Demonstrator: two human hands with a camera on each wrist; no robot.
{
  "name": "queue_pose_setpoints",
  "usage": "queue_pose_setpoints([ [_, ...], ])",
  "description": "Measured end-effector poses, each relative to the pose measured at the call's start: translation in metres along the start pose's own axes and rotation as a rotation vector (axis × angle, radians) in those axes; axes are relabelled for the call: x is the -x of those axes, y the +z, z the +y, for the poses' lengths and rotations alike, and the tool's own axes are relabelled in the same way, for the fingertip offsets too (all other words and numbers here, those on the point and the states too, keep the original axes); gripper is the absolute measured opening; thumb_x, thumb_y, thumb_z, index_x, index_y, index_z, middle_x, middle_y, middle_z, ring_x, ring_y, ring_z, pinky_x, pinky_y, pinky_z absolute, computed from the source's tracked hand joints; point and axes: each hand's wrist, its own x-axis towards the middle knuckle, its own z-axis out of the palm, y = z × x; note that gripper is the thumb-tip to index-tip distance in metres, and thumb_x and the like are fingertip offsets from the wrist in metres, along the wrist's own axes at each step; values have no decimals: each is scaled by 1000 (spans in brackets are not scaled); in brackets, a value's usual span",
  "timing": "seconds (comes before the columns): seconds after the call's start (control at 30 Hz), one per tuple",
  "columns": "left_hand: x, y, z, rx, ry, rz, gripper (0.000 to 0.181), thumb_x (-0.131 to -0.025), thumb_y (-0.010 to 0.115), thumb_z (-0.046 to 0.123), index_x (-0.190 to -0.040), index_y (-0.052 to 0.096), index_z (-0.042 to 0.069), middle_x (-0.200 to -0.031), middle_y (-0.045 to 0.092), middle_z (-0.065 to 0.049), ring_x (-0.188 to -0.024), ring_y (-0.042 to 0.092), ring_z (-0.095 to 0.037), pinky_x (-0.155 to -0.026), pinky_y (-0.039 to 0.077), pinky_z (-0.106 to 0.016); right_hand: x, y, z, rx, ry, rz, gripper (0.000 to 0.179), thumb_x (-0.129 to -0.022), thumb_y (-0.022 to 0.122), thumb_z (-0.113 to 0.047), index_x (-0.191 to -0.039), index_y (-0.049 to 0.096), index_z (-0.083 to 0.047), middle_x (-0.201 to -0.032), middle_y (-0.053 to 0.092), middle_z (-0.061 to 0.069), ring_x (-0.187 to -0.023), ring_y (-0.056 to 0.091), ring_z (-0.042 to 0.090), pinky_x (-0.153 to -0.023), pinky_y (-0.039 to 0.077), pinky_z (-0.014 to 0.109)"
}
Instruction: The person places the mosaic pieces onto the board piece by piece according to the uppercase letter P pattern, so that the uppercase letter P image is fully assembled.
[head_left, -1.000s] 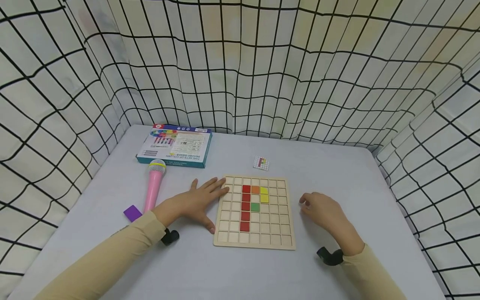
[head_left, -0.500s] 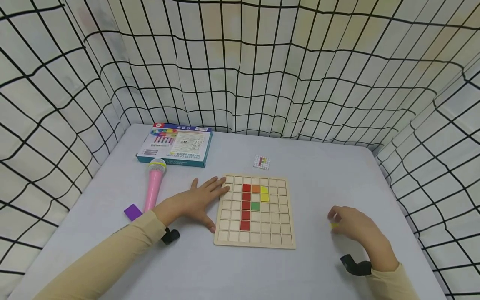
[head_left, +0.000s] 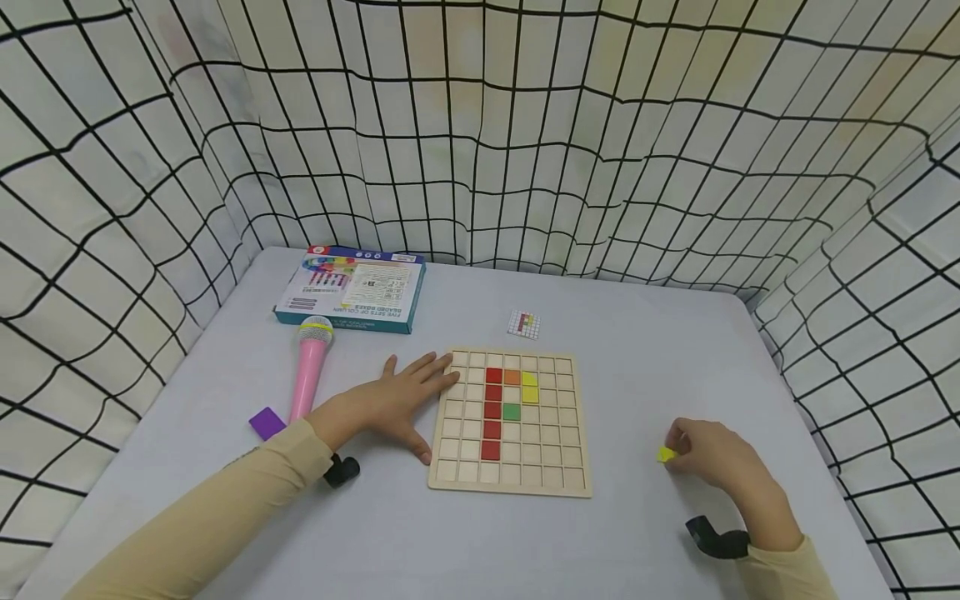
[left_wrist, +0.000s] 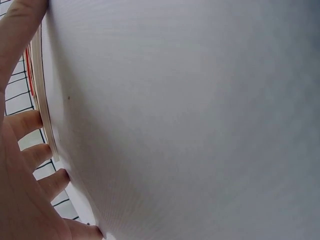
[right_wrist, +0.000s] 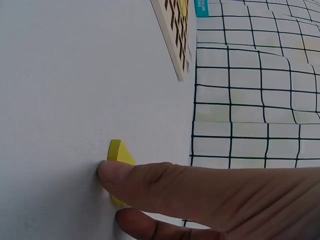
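Observation:
A wooden grid board [head_left: 465, 475] lies mid-table with a column of red tiles [head_left: 492, 410], an orange tile [head_left: 512, 377], two yellow tiles [head_left: 529, 387] and a green tile [head_left: 512, 412] in its cells. My left hand [head_left: 397, 404] is spread along the board's left edge, fingertips on the rim; in the left wrist view its fingers [left_wrist: 37, 155] reach that edge. Well to the right of the board, my right hand [head_left: 708, 450] pinches another yellow tile [head_left: 664, 455] between thumb and fingers. In the right wrist view the thumb covers part of this yellow tile [right_wrist: 118, 151], close over the white tablecloth.
Behind the board lies a small pattern card [head_left: 523, 324]. At the back left a flat toy box [head_left: 348, 292] stands near a pink toy microphone [head_left: 307, 375]. A purple tile [head_left: 267, 423] lies by the left forearm. Black netting [head_left: 480, 167] over white sheets surrounds the table.
My right hand has moved away from the board to the right and toward me, and now pinches a yellow tile. The left hand stays at the board's edge.

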Motion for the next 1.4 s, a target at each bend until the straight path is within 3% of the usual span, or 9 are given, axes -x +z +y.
queue_pose_setpoints([
  [0.17, 0, 0, 0, -3, 2, 0, 135, -59, 85, 78, -166, 25, 20, -176, 6, -9, -161, 3, -38, -113, 6, -84, -2, 4, -5, -11, -45, 24, 21, -81, 84, -13, -94, 67, -13, -96, 72, 4, -86, 63, 21, -69, 52, 40],
  [0.4, 0, 1, -1, -8, 0, 4, 135, -59, 84, 79, -166, 25, 21, -176, 5, -8, -161, 3, -38, -114, 6, -83, -8, 13, -17, -46, -85, 61, 9, -88, 77, -12, -89, 69, -15, -86, 69, -1, -77, 59, 16, -63, 48, 35],
  [0.67, 0, 1, -1, -5, -1, 8, 136, -59, 85, 79, -166, 25, 21, -176, 6, -8, -161, 4, -38, -113, 6, -83, -11, 19, -29, -72, -77, 29, 20, -83, 83, -17, -98, 71, -14, -90, 69, -2, -83, 61, 15, -70, 52, 37],
  [1.1, 1, 2, -1, 3, 6, 16, 135, -59, 84, 79, -166, 25, 21, -176, 6, -8, -161, 3, -38, -114, 5, -83, -16, 24, -42, -96, -144, 15, 20, -83, 82, -8, -84, 64, -16, -80, 64, -4, -76, 56, 15, -69, 48, 32],
  [1.4, 1, 1, 0, -2, 0, 13, 134, -60, 85, 78, -166, 25, 21, -176, 6, -8, -161, 3, -38, -114, 5, -83, -25, 20, -55, -136, -221, 76, 14, -89, 78, -13, -89, 65, -18, -83, 68, -5, -75, 59, 12, -62, 49, 28],
])
